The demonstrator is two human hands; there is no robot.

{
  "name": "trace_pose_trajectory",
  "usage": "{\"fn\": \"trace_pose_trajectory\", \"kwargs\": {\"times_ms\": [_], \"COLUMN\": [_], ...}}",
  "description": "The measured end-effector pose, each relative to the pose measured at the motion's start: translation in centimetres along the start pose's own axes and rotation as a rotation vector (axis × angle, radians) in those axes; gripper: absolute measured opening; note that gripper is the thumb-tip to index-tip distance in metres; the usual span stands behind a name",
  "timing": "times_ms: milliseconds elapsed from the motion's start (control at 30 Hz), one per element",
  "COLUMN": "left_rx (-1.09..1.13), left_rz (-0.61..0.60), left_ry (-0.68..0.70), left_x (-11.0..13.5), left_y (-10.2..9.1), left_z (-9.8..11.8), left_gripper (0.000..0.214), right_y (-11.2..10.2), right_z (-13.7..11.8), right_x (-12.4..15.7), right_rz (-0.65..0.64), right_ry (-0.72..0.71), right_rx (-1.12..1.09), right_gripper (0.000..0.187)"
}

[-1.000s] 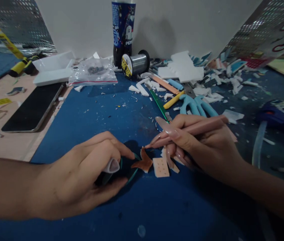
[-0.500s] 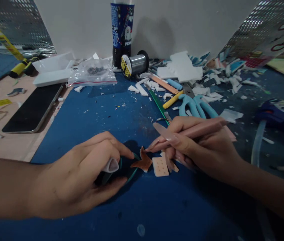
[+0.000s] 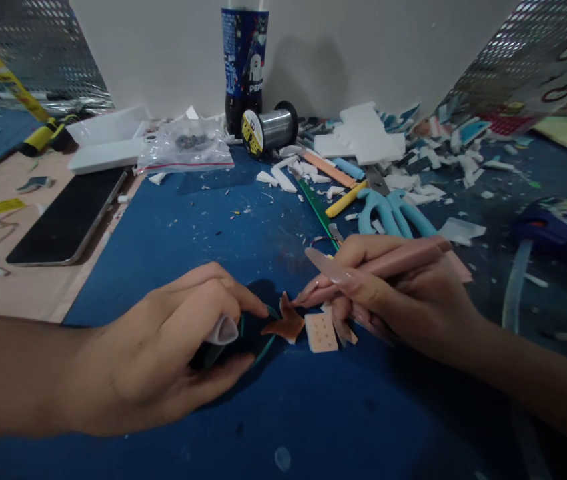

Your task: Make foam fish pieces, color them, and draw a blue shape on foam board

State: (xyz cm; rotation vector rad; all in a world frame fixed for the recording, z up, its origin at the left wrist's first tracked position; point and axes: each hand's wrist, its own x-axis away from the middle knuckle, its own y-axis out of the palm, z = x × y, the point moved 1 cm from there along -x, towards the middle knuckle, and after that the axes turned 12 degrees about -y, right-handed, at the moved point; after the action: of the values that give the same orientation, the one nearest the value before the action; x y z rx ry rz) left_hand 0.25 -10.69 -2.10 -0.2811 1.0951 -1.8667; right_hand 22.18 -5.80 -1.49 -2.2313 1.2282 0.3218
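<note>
My left hand (image 3: 173,357) curls its thumb and fingers round a dark piece with a thin teal rim (image 3: 265,351). A pale rolled tip (image 3: 225,331) pokes out between its fingers, and the rest is hidden. Touching or almost touching the rim is a small brown pointed cutout (image 3: 288,324), shaped like a tail. Held like a pencil in my right hand (image 3: 403,293) is a slim pink pen-shaped tool (image 3: 388,263), its tip at the cutout's upper point. Beside the cutout, under the right fingers, lies a cream square dotted with small holes (image 3: 321,333).
Light blue scissors (image 3: 388,210), a yellow stick (image 3: 346,199) and a green strip (image 3: 316,203) lie beyond my right hand. Further back stand a wire spool (image 3: 276,129) and a cola bottle (image 3: 244,60). White scraps (image 3: 428,160) cover the back right. A phone (image 3: 68,217) lies left, a blue glue gun (image 3: 558,230) right.
Almost nothing differs. Both hands hold the same pose, with the pink tool's tip still at the brown cutout; the whole view has shifted very slightly.
</note>
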Motion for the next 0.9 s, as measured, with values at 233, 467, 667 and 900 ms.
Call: {"fn": "trace_pose_trajectory", "kwargs": {"times_ms": [233, 467, 667, 900], "left_rx": [0.002, -0.016, -0.034, -0.139], "left_rz": [0.001, -0.008, 0.033, 0.141], "left_ry": [0.002, 0.0, -0.009, -0.052], "left_x": [0.0, 0.11, 0.05, 0.22], "left_y": [0.02, -0.01, 0.03, 0.11], "left_z": [0.0, -0.05, -0.23, -0.43], "left_gripper": [0.024, 0.023, 0.025, 0.022], "right_y": [0.23, 0.02, -0.1, -0.25], "right_z": [-0.11, 0.07, -0.05, 0.06], "right_x": [-0.2, 0.15, -0.01, 0.02], "right_rz": [-0.011, 0.059, 0.232, 0.365], "right_ry": [0.025, -0.021, 0.003, 0.042], "right_rx": [-0.032, -0.044, 0.038, 0.155], "right_gripper": [0.034, 0.032, 0.032, 0.032]}}
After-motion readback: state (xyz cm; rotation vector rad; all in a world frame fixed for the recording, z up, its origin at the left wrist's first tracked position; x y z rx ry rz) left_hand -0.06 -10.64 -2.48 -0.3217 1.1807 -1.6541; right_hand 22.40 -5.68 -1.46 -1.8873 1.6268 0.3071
